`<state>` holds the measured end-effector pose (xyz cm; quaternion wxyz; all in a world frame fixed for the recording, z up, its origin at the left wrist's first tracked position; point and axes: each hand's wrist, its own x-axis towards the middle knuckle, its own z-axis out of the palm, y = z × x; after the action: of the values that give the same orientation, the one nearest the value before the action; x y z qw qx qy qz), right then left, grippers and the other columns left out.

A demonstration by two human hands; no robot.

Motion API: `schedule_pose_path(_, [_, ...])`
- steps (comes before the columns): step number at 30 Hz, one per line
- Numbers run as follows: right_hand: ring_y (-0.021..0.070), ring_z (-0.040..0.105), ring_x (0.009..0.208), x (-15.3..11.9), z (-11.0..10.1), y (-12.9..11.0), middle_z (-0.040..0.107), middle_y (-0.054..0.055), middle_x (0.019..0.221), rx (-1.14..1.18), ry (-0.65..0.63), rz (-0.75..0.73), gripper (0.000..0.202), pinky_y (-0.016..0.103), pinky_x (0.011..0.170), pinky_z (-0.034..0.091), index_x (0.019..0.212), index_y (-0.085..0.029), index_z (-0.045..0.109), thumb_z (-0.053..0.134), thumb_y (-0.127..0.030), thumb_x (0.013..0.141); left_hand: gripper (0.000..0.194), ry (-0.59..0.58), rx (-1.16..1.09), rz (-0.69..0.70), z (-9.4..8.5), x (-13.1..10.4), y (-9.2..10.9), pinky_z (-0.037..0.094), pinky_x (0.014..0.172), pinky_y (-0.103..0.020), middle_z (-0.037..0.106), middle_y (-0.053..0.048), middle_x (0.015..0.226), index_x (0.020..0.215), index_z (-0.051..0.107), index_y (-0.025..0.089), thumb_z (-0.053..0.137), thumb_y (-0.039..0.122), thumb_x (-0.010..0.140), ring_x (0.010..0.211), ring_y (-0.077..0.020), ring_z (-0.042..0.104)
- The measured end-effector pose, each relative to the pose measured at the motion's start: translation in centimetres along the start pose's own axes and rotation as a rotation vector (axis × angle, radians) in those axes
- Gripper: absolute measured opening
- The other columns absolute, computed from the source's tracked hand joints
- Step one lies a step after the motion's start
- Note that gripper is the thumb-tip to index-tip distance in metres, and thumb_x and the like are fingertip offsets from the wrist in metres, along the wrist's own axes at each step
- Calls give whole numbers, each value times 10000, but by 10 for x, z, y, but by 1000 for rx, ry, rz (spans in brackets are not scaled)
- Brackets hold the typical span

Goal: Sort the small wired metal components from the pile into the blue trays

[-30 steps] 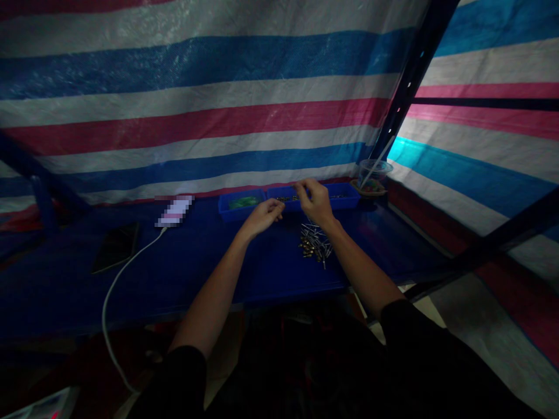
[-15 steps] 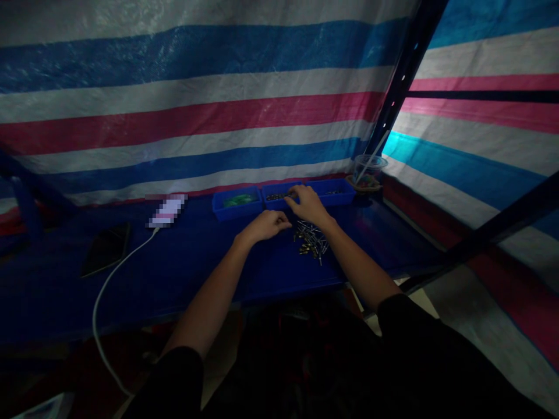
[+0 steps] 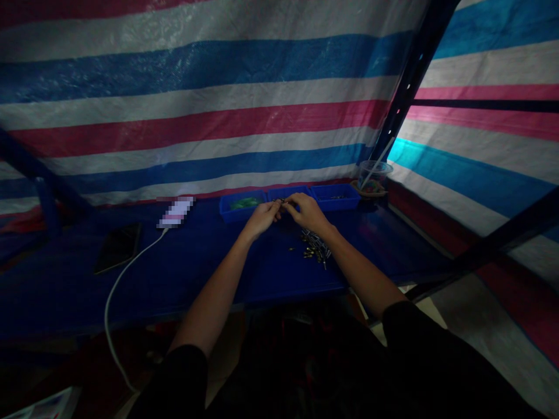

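Observation:
My left hand and my right hand meet fingertip to fingertip, just in front of the middle blue bin. Both are closed in a pinch. Whatever sits between the fingers is too small and dark to name. Below my right wrist lies a pile of small metal pins with brass-coloured ends, partly hidden by my forearm. One loose brass-coloured piece rests left of the pile. My hands cover much of the middle bin's front.
The left blue bin holds something green; the right blue bin holds small metal parts. A clear plastic tub with a stick stands behind at right. A lit phone with a white cable and a dark phone lie left.
My right hand has come away from the middle bin to meet my left hand, which has risen slightly. A loose brass-coloured piece now shows beside the pile. The view has shifted a little.

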<state>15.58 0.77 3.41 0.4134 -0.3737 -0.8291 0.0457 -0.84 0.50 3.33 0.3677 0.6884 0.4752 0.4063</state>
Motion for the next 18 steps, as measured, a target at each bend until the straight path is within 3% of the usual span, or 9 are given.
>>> schedule_pose_path(3, [173, 552, 745, 1, -11, -1, 623, 47, 771, 17, 176, 71, 239, 320, 737, 422, 783, -193, 588, 448, -345, 904, 368, -112, 126, 57, 2, -7, 4, 381, 552, -247, 585, -11, 619, 771, 635, 153, 470, 466, 871, 560, -130, 520])
schedule_pose_path(7, [182, 545, 757, 3, -30, 7, 596, 63, 807, 28, 592, 212, 370, 347, 742, 424, 902, -191, 578, 286, -413, 956, 312, -557, 325, 68, 12, -23, 9, 372, 517, -245, 634, 0, 667, 844, 660, 184, 716, 438, 673, 579, -143, 561])
schedule_pose_path(9, [198, 547, 788, 5, -33, 14, 598, 79, 834, -32, 664, 253, 396, 371, 766, 421, 945, -184, 575, 260, -423, 962, 324, -672, 385, 72, 19, -27, 9, 369, 504, -247, 631, 7, 666, 865, 656, 193, 756, 396, 632, 571, -144, 562])
schedule_pose_path(11, [221, 550, 805, 7, -27, 22, 612, 92, 823, -129, 515, 262, 347, 396, 785, 417, 924, -175, 592, 352, -426, 939, 249, -680, 411, 84, 23, -26, 6, 369, 507, -246, 618, 11, 651, 854, 651, 193, 738, 322, 660, 565, -141, 555])
schedule_pose_path(14, [250, 555, 813, 6, -12, 26, 639, 106, 791, -226, 164, 256, 249, 410, 784, 418, 887, -165, 619, 512, -390, 871, 132, -592, 405, 93, 22, -19, -2, 385, 541, -242, 611, 7, 648, 831, 637, 181, 669, 193, 703, 580, -134, 555])
schedule_pose_path(18, [221, 567, 839, 2, -1, 17, 669, 87, 875, -130, 12, 182, 200, 357, 786, 423, 920, -171, 624, 496, -318, 875, 229, -351, 278, 104, 10, -7, -13, 424, 636, -248, 619, 2, 728, 960, 577, 160, 604, 135, 734, 679, -140, 582])
